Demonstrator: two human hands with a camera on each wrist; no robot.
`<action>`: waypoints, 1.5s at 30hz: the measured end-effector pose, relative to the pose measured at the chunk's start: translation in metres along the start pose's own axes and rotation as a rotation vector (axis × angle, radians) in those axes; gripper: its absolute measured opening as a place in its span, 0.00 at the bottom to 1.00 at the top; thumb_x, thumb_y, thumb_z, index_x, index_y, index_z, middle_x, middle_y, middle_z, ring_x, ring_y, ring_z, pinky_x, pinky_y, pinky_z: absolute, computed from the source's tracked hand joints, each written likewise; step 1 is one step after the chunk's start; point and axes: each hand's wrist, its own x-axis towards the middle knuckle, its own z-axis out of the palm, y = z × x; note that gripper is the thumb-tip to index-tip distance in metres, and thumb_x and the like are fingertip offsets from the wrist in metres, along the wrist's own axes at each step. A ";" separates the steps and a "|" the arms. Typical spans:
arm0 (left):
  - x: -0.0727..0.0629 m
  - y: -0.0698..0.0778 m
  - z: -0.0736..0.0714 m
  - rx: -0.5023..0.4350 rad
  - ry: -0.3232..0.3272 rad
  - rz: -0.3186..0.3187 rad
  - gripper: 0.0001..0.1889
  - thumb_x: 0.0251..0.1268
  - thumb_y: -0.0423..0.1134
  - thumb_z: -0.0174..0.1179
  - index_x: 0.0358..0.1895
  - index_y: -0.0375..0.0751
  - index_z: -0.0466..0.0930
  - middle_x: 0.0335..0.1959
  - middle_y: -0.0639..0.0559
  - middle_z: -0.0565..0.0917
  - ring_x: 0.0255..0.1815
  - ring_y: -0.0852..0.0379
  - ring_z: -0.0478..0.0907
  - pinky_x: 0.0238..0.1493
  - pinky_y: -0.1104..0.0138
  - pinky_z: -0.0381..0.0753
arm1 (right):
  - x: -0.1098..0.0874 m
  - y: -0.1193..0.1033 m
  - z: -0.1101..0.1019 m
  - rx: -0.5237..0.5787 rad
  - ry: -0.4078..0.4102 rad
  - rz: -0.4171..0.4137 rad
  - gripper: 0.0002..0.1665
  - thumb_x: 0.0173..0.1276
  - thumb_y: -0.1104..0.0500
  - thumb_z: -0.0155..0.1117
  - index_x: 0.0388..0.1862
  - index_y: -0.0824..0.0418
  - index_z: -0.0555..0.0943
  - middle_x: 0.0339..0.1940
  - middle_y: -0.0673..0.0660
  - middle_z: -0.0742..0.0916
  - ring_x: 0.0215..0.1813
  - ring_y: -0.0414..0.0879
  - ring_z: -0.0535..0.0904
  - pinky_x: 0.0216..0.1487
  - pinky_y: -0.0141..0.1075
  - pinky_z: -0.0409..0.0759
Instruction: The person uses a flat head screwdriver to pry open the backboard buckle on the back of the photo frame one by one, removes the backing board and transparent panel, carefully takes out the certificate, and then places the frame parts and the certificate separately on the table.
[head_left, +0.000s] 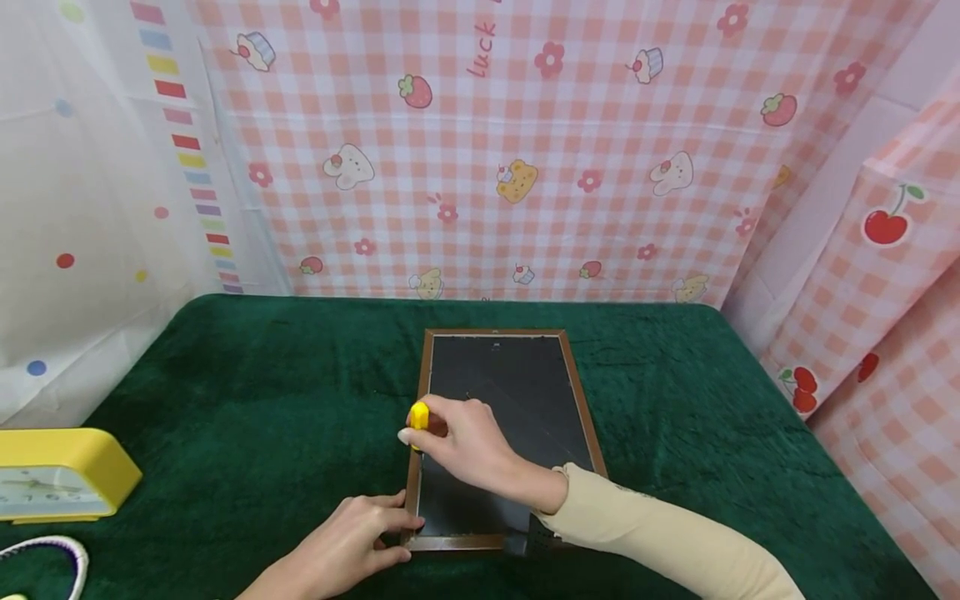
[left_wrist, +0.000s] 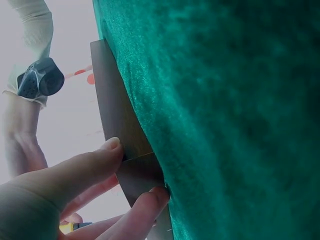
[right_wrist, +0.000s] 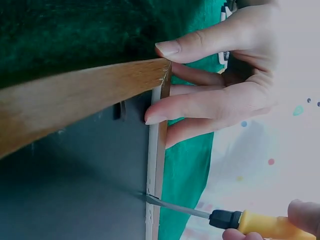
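Observation:
A picture frame (head_left: 585, 407) with brown wooden edges lies face down, its black backing board (head_left: 510, 387) upward. My left hand (head_left: 352, 533) holds its near left corner; in the right wrist view the thumb is at one edge and fingertips touch the adjoining side. My right hand (head_left: 472, 437) grips the yellow handle of a screwdriver (right_wrist: 265, 225) over the frame's left side. The flat tip of its metal shaft (right_wrist: 182, 208) meets the inner edge of the frame, beside the backing. A small dark tab (right_wrist: 120, 110) stands near the corner.
A green plush cloth (head_left: 697, 467) covers the table. At the left stand a yellow clock (head_left: 116, 471) and, nearer, a white and purple looped cord (head_left: 78, 558). A pink checked curtain (head_left: 480, 233) hangs behind the table.

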 end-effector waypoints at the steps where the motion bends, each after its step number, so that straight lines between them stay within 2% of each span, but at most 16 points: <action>1: 0.000 0.000 0.000 0.002 0.001 0.001 0.13 0.52 0.37 0.63 0.43 0.42 0.81 0.43 0.46 0.80 0.45 0.51 0.75 0.31 0.74 0.77 | 0.000 0.000 0.000 0.000 -0.002 -0.001 0.10 0.59 0.52 0.61 0.35 0.56 0.78 0.18 0.42 0.77 0.19 0.32 0.71 0.20 0.26 0.70; 9: -0.002 0.001 -0.002 0.004 -0.003 -0.018 0.13 0.52 0.39 0.63 0.42 0.42 0.82 0.46 0.41 0.78 0.43 0.54 0.76 0.29 0.76 0.76 | -0.003 0.010 -0.005 0.088 -0.017 0.054 0.10 0.60 0.51 0.60 0.35 0.56 0.77 0.24 0.44 0.80 0.24 0.34 0.75 0.25 0.28 0.75; 14: -0.002 0.001 -0.002 0.014 0.000 -0.017 0.13 0.51 0.38 0.63 0.42 0.43 0.82 0.45 0.42 0.78 0.45 0.50 0.75 0.29 0.76 0.76 | -0.007 0.019 -0.010 0.130 -0.013 0.093 0.09 0.60 0.53 0.60 0.35 0.57 0.77 0.27 0.45 0.81 0.27 0.35 0.76 0.29 0.29 0.77; 19: -0.002 0.001 -0.002 0.032 0.004 -0.011 0.13 0.52 0.39 0.63 0.42 0.43 0.82 0.45 0.42 0.78 0.47 0.48 0.74 0.30 0.75 0.76 | -0.010 0.020 -0.012 0.132 -0.014 0.076 0.09 0.61 0.53 0.60 0.36 0.57 0.77 0.28 0.45 0.81 0.28 0.35 0.77 0.30 0.30 0.77; 26: -0.001 0.001 -0.002 0.039 -0.014 -0.032 0.12 0.52 0.39 0.63 0.42 0.44 0.82 0.45 0.42 0.78 0.47 0.49 0.74 0.36 0.66 0.78 | -0.013 0.020 -0.012 0.070 -0.010 0.029 0.10 0.61 0.51 0.59 0.36 0.56 0.77 0.27 0.44 0.80 0.27 0.35 0.76 0.29 0.28 0.75; 29: -0.001 0.001 -0.003 0.037 -0.017 -0.031 0.13 0.51 0.39 0.63 0.42 0.43 0.82 0.46 0.40 0.78 0.44 0.53 0.76 0.35 0.66 0.78 | -0.011 0.017 -0.019 0.044 0.037 -0.004 0.10 0.61 0.52 0.60 0.36 0.57 0.77 0.26 0.44 0.81 0.26 0.36 0.75 0.27 0.29 0.75; 33: -0.001 0.000 -0.003 0.030 -0.013 -0.029 0.14 0.51 0.39 0.64 0.43 0.43 0.82 0.47 0.36 0.76 0.35 0.63 0.78 0.32 0.69 0.78 | -0.004 0.010 -0.041 0.046 0.138 -0.013 0.09 0.61 0.54 0.60 0.38 0.57 0.76 0.27 0.46 0.81 0.26 0.36 0.76 0.26 0.30 0.75; 35: -0.002 0.000 -0.003 0.021 -0.009 -0.021 0.14 0.51 0.39 0.64 0.43 0.42 0.82 0.47 0.34 0.76 0.32 0.66 0.78 0.31 0.71 0.78 | -0.003 0.007 -0.055 0.076 0.175 0.025 0.09 0.61 0.56 0.60 0.38 0.58 0.76 0.29 0.48 0.82 0.27 0.37 0.77 0.27 0.32 0.76; 40: -0.004 -0.001 -0.003 -0.002 -0.012 -0.029 0.14 0.51 0.39 0.63 0.43 0.42 0.81 0.48 0.34 0.75 0.30 0.67 0.78 0.29 0.74 0.77 | -0.007 0.003 -0.089 0.169 0.209 0.199 0.11 0.63 0.60 0.57 0.41 0.65 0.75 0.33 0.58 0.82 0.33 0.47 0.80 0.33 0.38 0.78; 42: -0.004 0.001 -0.003 -0.009 -0.022 -0.048 0.15 0.51 0.39 0.64 0.44 0.43 0.80 0.49 0.34 0.74 0.31 0.67 0.77 0.28 0.75 0.76 | -0.010 0.016 -0.099 0.223 0.212 0.263 0.14 0.64 0.59 0.56 0.43 0.68 0.74 0.35 0.60 0.81 0.35 0.50 0.80 0.37 0.40 0.78; 45: -0.004 0.003 -0.002 0.002 -0.030 -0.067 0.15 0.50 0.41 0.64 0.43 0.46 0.79 0.48 0.40 0.75 0.31 0.67 0.76 0.28 0.74 0.76 | -0.013 0.054 -0.109 0.335 0.220 0.366 0.21 0.65 0.53 0.55 0.48 0.68 0.70 0.40 0.63 0.80 0.39 0.51 0.79 0.42 0.41 0.77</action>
